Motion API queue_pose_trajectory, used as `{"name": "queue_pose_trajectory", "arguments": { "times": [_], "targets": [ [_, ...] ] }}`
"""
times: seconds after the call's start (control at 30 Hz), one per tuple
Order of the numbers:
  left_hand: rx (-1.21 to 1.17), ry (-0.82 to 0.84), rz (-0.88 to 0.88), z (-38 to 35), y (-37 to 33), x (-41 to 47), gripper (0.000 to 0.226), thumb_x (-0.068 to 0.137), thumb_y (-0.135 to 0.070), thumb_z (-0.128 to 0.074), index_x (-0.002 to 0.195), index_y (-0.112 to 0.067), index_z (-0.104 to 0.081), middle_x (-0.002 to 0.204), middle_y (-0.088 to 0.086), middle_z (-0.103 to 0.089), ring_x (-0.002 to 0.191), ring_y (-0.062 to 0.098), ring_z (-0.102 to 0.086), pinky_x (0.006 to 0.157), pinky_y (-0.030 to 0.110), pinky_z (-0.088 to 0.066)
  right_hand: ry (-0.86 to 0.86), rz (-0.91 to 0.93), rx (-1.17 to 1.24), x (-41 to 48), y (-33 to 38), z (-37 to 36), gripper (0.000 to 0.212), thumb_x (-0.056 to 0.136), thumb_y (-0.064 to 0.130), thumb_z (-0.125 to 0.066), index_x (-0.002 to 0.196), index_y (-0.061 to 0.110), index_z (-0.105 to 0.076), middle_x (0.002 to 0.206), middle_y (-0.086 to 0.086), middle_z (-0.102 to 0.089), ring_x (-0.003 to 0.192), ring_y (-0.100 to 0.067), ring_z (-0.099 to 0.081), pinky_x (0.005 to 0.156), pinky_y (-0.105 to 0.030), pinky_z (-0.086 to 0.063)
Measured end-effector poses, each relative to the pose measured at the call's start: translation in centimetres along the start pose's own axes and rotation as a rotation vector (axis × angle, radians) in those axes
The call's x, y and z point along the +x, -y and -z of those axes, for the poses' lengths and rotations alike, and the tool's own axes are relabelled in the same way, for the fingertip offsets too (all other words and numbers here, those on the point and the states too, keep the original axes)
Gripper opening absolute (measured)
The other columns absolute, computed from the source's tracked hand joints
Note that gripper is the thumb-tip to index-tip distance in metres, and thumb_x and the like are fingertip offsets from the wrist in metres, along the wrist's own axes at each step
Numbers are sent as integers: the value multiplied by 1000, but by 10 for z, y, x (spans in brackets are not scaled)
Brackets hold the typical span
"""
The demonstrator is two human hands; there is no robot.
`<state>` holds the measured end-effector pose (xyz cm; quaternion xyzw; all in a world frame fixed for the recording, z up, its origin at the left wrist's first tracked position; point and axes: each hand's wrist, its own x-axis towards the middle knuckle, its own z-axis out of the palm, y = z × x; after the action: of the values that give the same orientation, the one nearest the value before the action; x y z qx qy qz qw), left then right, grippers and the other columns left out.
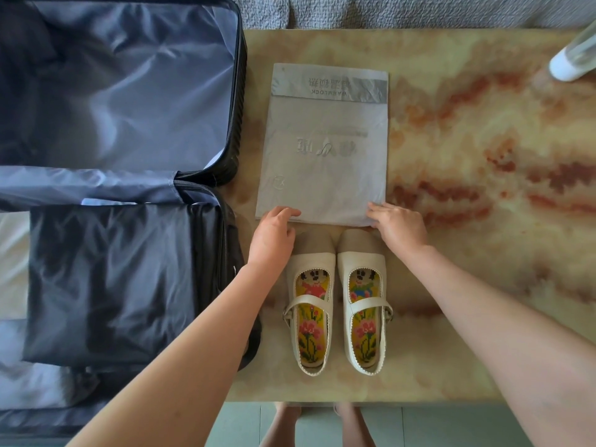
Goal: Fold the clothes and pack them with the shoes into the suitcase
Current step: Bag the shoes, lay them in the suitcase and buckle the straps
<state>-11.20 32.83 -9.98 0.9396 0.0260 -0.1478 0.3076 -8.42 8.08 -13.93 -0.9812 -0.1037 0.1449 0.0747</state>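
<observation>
Home setting: grey quilted cover [419,11] beyond marble-pattern table's [451,285] far edge, pale tiled floor [451,424] under near edge, bare feet [287,411] there, open suitcase [129,91] at left edge.

The grey bag [325,146], centre frame, bears "WARMLOCK" upside down on its darker upper band; the characters beside it seem Chinese, unreadable.
</observation>
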Motion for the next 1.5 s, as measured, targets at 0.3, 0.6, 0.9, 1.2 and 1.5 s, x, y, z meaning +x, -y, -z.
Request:
{"name": "queue_pose_trajectory", "arguments": {
  "times": [0.3,0.6,0.9,1.2,1.5],
  "targets": [
    [30,44,4,5,0,3,36,94,-4,-49,127,-17,-58,133,2,-55,121,19,-50,92,25,-41,-88,216,-223,-8,-5,-1,32,42,-9,-89,65,5,-69,100,-18,-72,39,-26,-62,34,-25,-43],
    [163,45,-87,6,-2,11,34,96,-18,-53,129,-20,-57,128,1,-59,119,22,-52,99,33,-39,-566,188,-78,-8,-13,22,10,83,7,-59,76,4,-64,67,-6,-69,40,-28,-59,33,-23,-39],
    [279,-52,-222,13,-17,26,27,95,-23,-56,120,-21,-66,114,1,-67,106,23,-59,88,32,-41,-711,215,-25,-8,-19,37,22,91,16,-52,77,5,-64,99,-5,-74,52,-20,-68,37,-22,-42],
    [248,-4,-195,21,-28,28,32,95,-36,-55,125,-26,-62,121,-2,-65,108,19,-62,88,32,-50,-727,205,64,-12,-18,43,19,93,16,-51,82,5,-62,105,-6,-73,62,-21,-71,41,-26,-49],
    [219,-48,-240,11,-37,23,21,92,-12,-55,105,-11,-72,95,7,-73,84,29,-68,73,37,-55,-587,-49,341,-26,-11,40,10,90,11,-60,96,6,-65,130,-5,-61,99,-18,-68,70,-25,-51]
  ]
}}
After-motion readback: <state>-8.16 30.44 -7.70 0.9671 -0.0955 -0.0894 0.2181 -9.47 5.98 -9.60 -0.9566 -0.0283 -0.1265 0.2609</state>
